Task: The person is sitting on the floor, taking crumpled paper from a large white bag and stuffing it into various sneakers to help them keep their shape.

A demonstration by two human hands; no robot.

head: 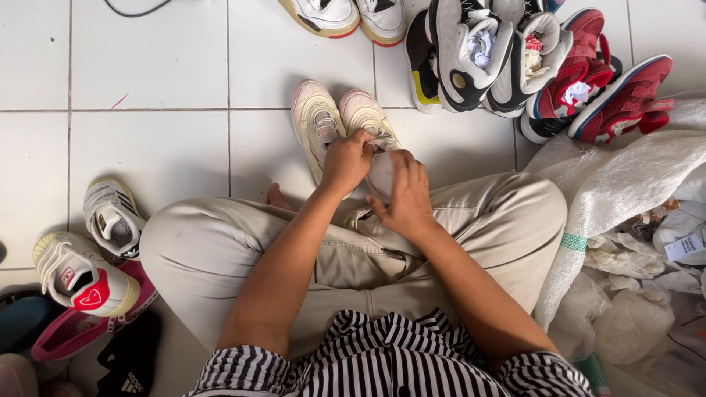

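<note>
On the tiled floor sit two cream sneakers. Both hands, left hand and right hand, are closed on the right sneaker.

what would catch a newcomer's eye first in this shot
Both hands, left and right, meet mid-frame on a cream shoe, its twin lying just left of it on the white tiled floor. Top right is a pile of black-and-white sneakers and red shoes. At far left lies a white shoe with a red heart.
</note>
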